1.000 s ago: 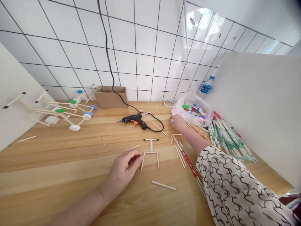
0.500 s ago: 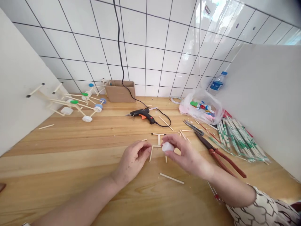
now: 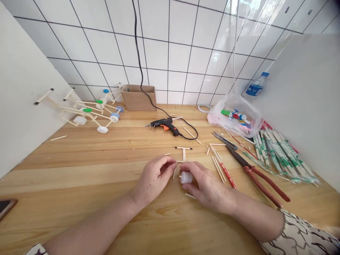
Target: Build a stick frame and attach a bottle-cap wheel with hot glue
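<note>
Holding a white cap (image 3: pixel 186 177) clamped between the right fingers (image 3: pixel 195 170). Pressing the left fingers (image 3: pixel 169 171) together at the left corner of a stick frame (image 3: pixel 184 154) near the cap; cannot tell whether gripping that corner. With a black glue gun (image 3: pixel 163 123) on the tabletop (image 3: pixel 127 219) beyond the fingers, and pliers (image 3: pixel 248 167) right of them.

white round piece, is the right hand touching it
Touching: the head view shows the right hand gripping the white round piece at its side, between thumb and fingers, with no gap.
</note>
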A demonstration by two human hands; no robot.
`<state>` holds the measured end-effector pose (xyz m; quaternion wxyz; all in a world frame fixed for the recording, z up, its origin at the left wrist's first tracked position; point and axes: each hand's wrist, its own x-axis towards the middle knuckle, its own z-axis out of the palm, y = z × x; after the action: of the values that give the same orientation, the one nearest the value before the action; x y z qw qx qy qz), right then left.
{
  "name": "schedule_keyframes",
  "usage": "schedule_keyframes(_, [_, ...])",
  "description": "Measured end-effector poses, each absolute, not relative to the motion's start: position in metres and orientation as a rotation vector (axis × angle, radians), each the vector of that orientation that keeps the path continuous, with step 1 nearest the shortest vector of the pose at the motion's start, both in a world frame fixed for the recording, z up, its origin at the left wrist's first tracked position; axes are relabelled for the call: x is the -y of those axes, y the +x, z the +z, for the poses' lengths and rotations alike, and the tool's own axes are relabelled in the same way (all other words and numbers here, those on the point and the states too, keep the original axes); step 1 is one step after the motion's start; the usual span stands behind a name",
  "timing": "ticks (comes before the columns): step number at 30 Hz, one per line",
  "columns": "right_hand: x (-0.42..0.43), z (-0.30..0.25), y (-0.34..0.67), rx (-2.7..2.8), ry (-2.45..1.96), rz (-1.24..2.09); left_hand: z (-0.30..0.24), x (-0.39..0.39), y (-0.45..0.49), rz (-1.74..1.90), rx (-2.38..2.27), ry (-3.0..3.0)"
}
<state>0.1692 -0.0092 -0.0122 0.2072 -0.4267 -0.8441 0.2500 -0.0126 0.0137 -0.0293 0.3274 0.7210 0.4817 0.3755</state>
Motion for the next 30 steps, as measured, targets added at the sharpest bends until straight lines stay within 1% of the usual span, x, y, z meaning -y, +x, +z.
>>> schedule_keyframes(12, [0.006,-0.01,0.169,2.362,-1.037,0.67,-0.03,-0.015,-0.013,0.957,-1.293,1.913])
schedule_keyframes(22, [0.003,-0.001,0.184,2.36,-1.069,0.606,-0.031,-0.016,-0.012,0.957,-1.284,1.893])
schedule_keyframes(30, [0.0,-0.002,0.188,2.267,-1.089,0.669,-0.032,-0.015,-0.014,0.946,-1.297,1.897])
